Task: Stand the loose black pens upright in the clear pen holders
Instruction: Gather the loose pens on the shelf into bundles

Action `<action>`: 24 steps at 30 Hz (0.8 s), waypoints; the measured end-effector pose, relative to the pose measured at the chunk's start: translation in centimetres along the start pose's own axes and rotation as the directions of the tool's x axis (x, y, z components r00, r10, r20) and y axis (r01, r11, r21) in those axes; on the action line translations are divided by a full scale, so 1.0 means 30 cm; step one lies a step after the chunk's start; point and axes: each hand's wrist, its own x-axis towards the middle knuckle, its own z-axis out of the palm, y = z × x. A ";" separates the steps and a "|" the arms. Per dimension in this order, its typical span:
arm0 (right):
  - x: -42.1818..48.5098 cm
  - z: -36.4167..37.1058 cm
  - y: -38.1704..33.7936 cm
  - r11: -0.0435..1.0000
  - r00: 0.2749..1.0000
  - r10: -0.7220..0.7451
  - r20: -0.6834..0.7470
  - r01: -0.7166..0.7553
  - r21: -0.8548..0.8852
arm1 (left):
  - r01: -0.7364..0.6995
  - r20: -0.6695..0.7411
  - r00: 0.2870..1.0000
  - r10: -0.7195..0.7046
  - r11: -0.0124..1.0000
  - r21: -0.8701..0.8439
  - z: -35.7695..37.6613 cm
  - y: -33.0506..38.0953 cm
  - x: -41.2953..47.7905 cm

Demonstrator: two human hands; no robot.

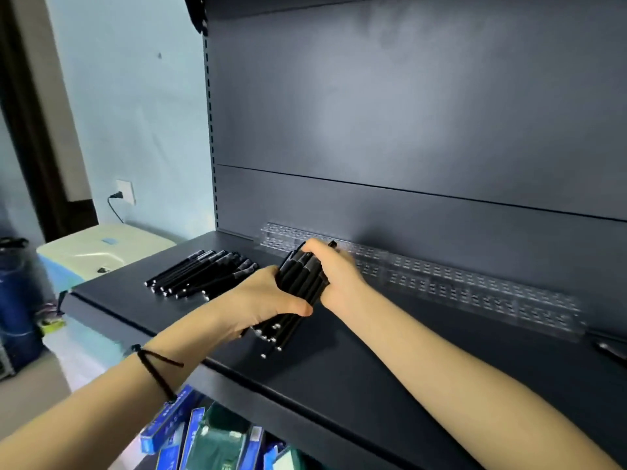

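Observed: both hands grip one bundle of black pens [298,283] just in front of the clear pen holders [475,283], a long perforated strip along the foot of the back panel [407,113]. The left hand [268,293] is wrapped round the middle of the bundle, thumb across its near face. The right hand [334,273] curls over the upper end, on the side closer to the holders, and is the nearer hand to them. From this angle it overlaps the strip's left portion; whether it touches cannot be told. The bundle's long axis runs from the front of the shelf [373,368] up towards the holders, tilted rather than upright, silver-tipped ends low and away from the strip. A second lot of loose pens [200,274] lies flat on the shelf, left of the holders and well short of them, long axes likewise pointing roughly towards the back panel. As far as the blur allows, no pen stands in the holders, so filling appears not yet begun. Judgement: the bundle must be swung upright and single pens parted from it, for which the right hand is better placed. Nothing lies between bundle and strip. A small dark object [610,351] sits beyond the strip's right end, unidentifiable. Blue boxes [176,422] are stacked below the shelf, clear of the work.
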 end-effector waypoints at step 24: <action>0.461 0.273 0.249 0.377 0.892 -0.444 0.086 0.273 -0.885 | 0.080 -0.058 0.996 -0.061 0.499 0.863 -0.349 -0.320 0.323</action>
